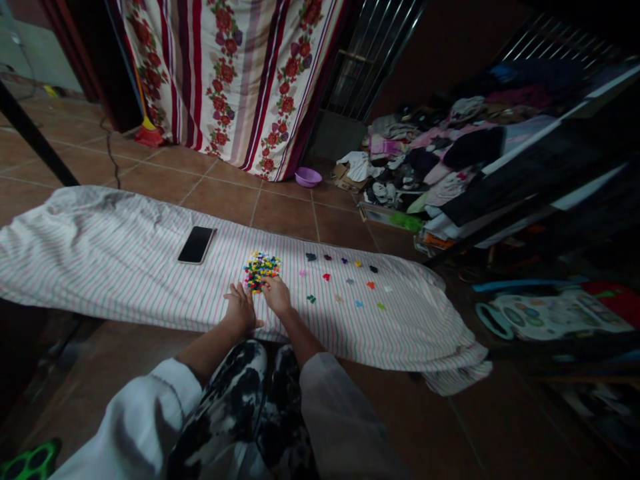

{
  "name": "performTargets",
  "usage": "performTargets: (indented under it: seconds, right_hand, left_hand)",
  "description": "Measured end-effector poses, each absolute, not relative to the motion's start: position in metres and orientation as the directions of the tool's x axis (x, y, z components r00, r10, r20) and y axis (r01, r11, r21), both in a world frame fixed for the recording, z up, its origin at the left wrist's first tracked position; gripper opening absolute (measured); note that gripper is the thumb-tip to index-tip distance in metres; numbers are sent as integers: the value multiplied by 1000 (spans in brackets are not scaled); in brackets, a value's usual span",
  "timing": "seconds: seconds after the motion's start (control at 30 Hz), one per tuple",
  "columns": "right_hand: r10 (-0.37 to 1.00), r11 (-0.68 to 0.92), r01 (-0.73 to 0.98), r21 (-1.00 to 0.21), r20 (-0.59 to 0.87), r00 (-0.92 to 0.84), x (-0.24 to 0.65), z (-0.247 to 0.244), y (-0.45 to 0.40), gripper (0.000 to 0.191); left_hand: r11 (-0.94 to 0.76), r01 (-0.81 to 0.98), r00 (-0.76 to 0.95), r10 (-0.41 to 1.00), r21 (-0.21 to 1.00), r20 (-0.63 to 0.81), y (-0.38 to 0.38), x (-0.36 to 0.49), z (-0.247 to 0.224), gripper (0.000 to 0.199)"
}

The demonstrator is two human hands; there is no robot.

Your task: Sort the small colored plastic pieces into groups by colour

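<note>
Our right grip (275, 293) is narrow at the right edge of the colorful pile (261, 268), holding what we cannot tell; our left grip (241, 308) spreads wide by the pile's near-left side; right of the pile lie small clusters (350, 281), left a phone (197, 245)

Yellow, green, red and blue are being shown in the pile (261, 268); right of it, single-coloured clusters (326, 277); under it, the whitish cloth (135, 260) is being striped pink and green.
</note>
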State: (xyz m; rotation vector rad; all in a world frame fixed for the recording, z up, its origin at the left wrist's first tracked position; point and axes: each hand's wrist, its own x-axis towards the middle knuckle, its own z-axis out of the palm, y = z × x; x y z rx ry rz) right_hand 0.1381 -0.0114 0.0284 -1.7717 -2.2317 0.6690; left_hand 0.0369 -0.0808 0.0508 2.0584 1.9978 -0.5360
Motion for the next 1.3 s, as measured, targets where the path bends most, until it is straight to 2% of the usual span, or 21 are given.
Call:
performTargets:
  seconds: [0.2, 0.47, 0.77, 1.03, 1.3]
  right_hand:
    - [971, 175, 864, -471, -64, -232, 138, 23, -9, 27]
    - [975, 196, 824, -531, 15, -222, 139, 14, -7, 21]
    - [980, 191, 726, -661, 79, -185, 144, 1, -3, 20]
    - [989, 111, 631, -768, 26, -142, 152, -6, 0, 22]
    - [997, -19, 428, -904, -51, -64, 161, -11, 4, 21]
  left_hand:
    - [-78, 981, -4, 909, -180, -417, -80, 38, 51, 100]
    - [-71, 981, -10, 911, -180, -413, -80, 38, 50, 107]
    - [-56, 987, -10, 912, -149, -409, -81, 39, 51, 102]
    - [-63, 986, -4, 914, -152, -406, -80, 39, 50, 103]
    - [-42, 977, -58, 893, -209, -447, -76, 44, 52, 103]
